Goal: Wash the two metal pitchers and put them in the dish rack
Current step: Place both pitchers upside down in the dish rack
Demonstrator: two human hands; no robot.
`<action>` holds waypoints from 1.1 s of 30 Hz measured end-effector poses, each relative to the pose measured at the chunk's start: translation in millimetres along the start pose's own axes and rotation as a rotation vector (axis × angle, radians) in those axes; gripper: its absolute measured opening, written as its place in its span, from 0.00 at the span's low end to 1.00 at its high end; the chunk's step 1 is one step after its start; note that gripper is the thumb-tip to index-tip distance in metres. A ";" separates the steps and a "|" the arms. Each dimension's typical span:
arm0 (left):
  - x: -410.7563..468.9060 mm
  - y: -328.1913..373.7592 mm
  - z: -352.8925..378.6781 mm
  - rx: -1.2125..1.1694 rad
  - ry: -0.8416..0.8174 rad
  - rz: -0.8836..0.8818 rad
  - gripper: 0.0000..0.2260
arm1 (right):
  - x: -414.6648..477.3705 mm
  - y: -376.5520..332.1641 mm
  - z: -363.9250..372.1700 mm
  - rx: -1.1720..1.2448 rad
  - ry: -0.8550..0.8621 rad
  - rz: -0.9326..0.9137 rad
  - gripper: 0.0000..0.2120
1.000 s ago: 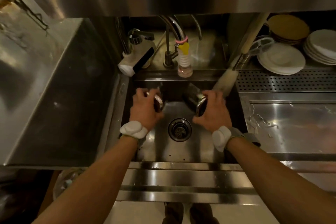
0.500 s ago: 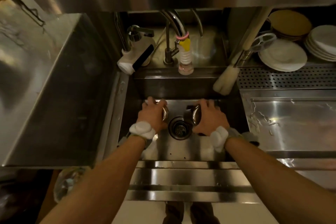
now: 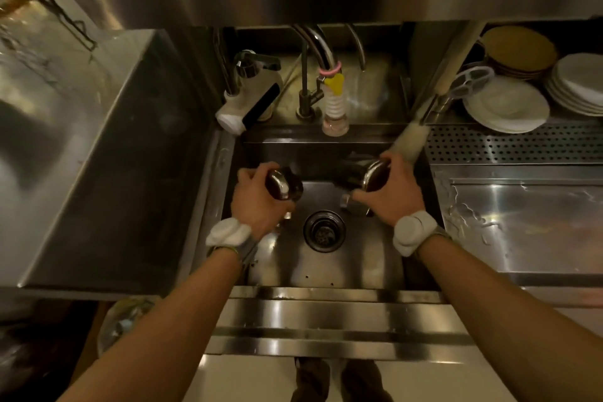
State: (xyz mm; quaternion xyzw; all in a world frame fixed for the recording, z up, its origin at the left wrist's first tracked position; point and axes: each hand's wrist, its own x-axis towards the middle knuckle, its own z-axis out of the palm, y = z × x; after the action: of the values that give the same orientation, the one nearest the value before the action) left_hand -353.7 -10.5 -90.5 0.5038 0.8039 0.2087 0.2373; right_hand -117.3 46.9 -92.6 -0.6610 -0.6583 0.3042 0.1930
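- Head cam: your left hand [image 3: 257, 202] grips one pitcher [image 3: 283, 185], tipped, over the sink [image 3: 326, 264].
- Your right hand [image 3: 393, 196] clutches 2nd pitcher [image 3: 367, 174], on its side, above the drain [image 3: 324, 231].
- Plates [image 3: 505, 106] stacked far right.

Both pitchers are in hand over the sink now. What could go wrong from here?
1. Each hand grips one wet pitcher, the left hand on the left pitcher, the right hand on the right pitcher; either could slip into the sink.
2. The brush leaning beside the right hand could get knocked over.
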 end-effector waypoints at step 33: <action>-153.0 151.8 -239.3 0.367 0.007 0.434 0.37 | -147.2 -198.0 -183.9 -0.423 0.013 -0.522 0.47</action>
State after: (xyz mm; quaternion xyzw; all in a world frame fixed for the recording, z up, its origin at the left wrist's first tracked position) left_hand -329.4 -111.1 214.4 0.6979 0.7024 0.1074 0.0894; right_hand -138.1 -60.1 195.1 -0.4973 -0.8527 0.0971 0.1273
